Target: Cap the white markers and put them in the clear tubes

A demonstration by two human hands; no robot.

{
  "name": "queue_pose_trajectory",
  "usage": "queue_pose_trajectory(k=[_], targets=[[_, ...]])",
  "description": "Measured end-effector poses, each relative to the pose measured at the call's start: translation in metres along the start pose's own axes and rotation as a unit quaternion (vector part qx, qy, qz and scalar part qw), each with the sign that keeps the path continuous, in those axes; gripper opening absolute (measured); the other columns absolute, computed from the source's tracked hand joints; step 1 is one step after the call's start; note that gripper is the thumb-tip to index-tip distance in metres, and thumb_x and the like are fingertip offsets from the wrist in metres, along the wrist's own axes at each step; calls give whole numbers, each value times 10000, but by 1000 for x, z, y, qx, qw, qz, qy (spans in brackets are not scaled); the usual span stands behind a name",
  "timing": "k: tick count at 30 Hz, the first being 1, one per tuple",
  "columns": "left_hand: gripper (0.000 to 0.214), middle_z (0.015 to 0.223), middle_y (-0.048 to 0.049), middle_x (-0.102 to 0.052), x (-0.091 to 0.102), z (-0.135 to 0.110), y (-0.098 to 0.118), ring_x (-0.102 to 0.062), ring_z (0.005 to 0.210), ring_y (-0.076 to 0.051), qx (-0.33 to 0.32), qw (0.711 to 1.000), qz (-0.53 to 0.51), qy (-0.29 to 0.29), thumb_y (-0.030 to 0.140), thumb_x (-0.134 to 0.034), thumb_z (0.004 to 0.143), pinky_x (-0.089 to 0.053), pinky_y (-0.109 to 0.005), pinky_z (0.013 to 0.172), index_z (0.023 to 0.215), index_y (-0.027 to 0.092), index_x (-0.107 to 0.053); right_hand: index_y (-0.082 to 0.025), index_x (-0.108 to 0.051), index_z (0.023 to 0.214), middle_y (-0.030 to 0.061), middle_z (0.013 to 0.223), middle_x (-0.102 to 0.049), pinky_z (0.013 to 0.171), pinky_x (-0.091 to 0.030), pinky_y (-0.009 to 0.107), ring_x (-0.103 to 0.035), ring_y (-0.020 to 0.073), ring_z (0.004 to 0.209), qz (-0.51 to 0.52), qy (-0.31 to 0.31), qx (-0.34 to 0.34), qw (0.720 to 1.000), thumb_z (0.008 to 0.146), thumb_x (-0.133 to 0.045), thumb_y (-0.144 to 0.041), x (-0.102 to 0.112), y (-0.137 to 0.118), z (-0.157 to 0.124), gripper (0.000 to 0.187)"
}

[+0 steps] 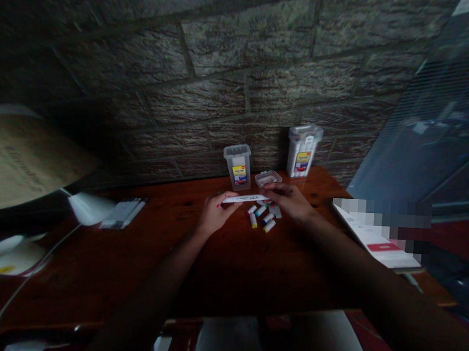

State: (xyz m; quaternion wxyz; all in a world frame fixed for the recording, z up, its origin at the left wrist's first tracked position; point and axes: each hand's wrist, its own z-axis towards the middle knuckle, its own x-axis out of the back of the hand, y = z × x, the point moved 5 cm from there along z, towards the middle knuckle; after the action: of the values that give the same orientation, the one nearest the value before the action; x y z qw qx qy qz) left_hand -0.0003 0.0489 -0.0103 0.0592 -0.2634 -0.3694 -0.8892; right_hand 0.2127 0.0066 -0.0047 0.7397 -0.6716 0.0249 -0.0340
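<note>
A white marker [244, 198] lies almost level between my two hands above the wooden table. My left hand [216, 212] is closed on its left end, and a small red spot shows by the fingers. At the other end, the fingers of my right hand [283, 198] are pinched on the marker; their tips are partly hidden. Several loose marker caps [261, 211], white with coloured ends, lie just below and between the hands. Behind them stand an open clear plastic case [239, 153] with a yellow label and its detached lid [268, 177].
A second clear case [300, 166] full of white markers stands at the back right by the brick wall [219, 80]. More markers [123, 213] lie in a row at left, beside a white lamp [89, 209] and its cable. A white box [376, 240] sits at right.
</note>
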Motion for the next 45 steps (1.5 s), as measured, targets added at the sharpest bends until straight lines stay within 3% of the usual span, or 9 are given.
queue_pose_trajectory(k=[7, 13, 17, 26, 32, 36, 39, 42, 45], targets=[[236, 1035, -67, -740, 3, 1, 9, -696, 933, -189, -52, 999, 5, 14, 255, -696, 874, -569, -331, 830, 1107, 218, -696, -175, -745, 944, 7, 731, -710, 487, -450, 222, -559, 88, 543, -18, -122, -7, 992, 686, -827, -414, -18, -6, -10, 362], [752, 1215, -103, -652, 5, -1, 0, -648, 777, -125, 14, 995, -15, 95, 330, -706, 871, -539, -235, 633, 1507, 241, -314, -173, -748, 987, 39, 785, -744, 496, -439, 222, -560, 89, 534, 56, -119, -35, 991, 702, -822, -494, -19, -9, -13, 436], [652, 1150, -66, -659, 7, -1, -8, -627, 723, -104, 38, 992, -21, 119, 352, -644, 912, -554, -250, 678, 1475, 248, -331, -232, -748, 966, 41, 869, -755, 618, -521, 263, -661, 151, 700, 166, -45, -29, 985, 641, -872, -474, -8, -12, -10, 423], [483, 998, -36, -706, 7, 0, -13, -641, 706, -130, 43, 994, -31, 99, 347, -601, 933, -553, -279, 681, 1380, 235, -457, -265, -722, 939, 38, 907, -745, 680, -568, 322, -679, 168, 706, 153, -109, -41, 981, 725, -831, -426, -27, -20, -16, 289], [459, 939, -34, -718, 8, 2, -13, -658, 723, -148, 49, 993, -49, 98, 341, -585, 935, -552, -288, 688, 1363, 216, -475, -280, -647, 1096, 6, 935, -708, 709, -588, 304, -717, 167, 759, 121, -122, -9, 985, 640, -886, -366, -45, -65, 11, 522], [453, 935, -32, -718, 5, 1, -13, -668, 734, -155, 53, 993, -58, 89, 352, -567, 943, -556, -291, 705, 1369, 226, -474, -322, -546, 1159, -27, 942, -674, 807, -591, 368, -728, 189, 810, 113, -84, 94, 986, 606, -891, -367, -60, -113, 46, 653], [446, 938, -33, -721, 3, 1, -12, -672, 744, -156, 64, 993, -57, 79, 359, -555, 951, -555, -286, 705, 1371, 235, -473, -303, -531, 1165, -8, 950, -673, 843, -568, 356, -709, 193, 885, 79, 1, 210, 975, 723, -792, -445, -60, -137, 71, 533], [449, 930, -31, -722, 2, 1, -12, -668, 744, -154, 69, 994, -53, 72, 350, -553, 950, -551, -283, 706, 1377, 238, -470, -247, -571, 1050, 43, 950, -686, 857, -548, 327, -674, 204, 968, -2, 112, 286, 952, 859, -619, -525, -51, -139, 88, 341], [456, 914, -25, -721, 0, 2, -12, -664, 735, -146, 82, 993, -54, 62, 361, -547, 948, -540, -268, 695, 1376, 218, -478, -216, -625, 991, 71, 983, -701, 833, -547, 324, -668, 212, 946, -85, 140, 305, 938, 860, -610, -532, -44, -128, 101, 343]])
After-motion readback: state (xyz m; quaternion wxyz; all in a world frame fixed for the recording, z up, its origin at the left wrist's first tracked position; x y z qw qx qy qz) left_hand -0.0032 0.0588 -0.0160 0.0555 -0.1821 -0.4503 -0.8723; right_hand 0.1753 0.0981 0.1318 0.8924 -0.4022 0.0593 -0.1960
